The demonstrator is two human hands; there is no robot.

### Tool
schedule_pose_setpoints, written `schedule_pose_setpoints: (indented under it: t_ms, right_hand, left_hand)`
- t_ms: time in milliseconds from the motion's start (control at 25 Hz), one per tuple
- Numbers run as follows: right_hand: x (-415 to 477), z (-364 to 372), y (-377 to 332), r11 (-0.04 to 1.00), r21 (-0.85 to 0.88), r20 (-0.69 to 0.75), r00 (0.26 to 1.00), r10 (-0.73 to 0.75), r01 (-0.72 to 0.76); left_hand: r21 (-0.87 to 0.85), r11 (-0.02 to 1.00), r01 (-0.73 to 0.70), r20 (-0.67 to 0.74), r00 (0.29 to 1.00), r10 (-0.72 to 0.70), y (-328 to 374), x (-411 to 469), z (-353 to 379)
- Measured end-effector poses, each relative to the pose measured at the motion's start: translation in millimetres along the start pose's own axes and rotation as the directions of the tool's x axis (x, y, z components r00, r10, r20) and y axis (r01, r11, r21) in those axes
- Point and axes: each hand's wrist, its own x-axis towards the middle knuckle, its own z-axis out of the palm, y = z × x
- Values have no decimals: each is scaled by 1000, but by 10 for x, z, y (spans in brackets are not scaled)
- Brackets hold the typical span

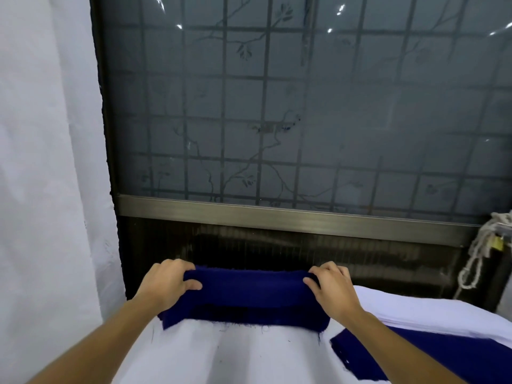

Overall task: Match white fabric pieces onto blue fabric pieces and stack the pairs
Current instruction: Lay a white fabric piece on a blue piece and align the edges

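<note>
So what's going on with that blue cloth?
A person is holding a blue cloth by its far edge. The left hand grips one corner and the right hand grips the other. It lies on a white cloth. A second blue piece sits to the right, next to a white pile.

Fabric piece (255, 297) on covered table (235, 356), another piece (357, 356) at right, window (277, 106) behind, curtain (47, 162) at left

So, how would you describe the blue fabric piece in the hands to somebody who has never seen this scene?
Below the large gridded window, on the white-covered surface, lies a dark blue fabric piece. The left hand and right hand grip its far corners, unlike the other blue piece lying flat and unheld at the right.
</note>
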Motion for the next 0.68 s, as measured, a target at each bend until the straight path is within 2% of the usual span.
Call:
schedule_pose_setpoints:
  t_ms: [120, 280, 480, 600, 680]
  right_hand:
    - [-263, -209, 120, 999, -4, -11, 999, 45, -45]
    - [-707, -464, 330, 966, 192, -31, 983, 180, -171]
    - [-1326, -715, 537, 896, 335, -26, 947, 319, -293]
    - [-1648, -773, 630, 858, 345, 2, 914, 405, -381]
    - [-1841, -772, 688, 836, 333, 32, 891, 453, -437]
  left_hand:
    - [-102, 993, 63, 18, 998, -61, 82, -214, -118]
    - [-337, 931, 138, 24, 990, -138, 252, -543, -103]
    - [-396, 906, 151, 2, 987, -163, 530, -1015, 142]
    - [-546, 813, 203, 2, 970, -241, 664, -1230, 311]
    - [-566, 791, 230, 11, 962, -272, 730, -1358, 444]
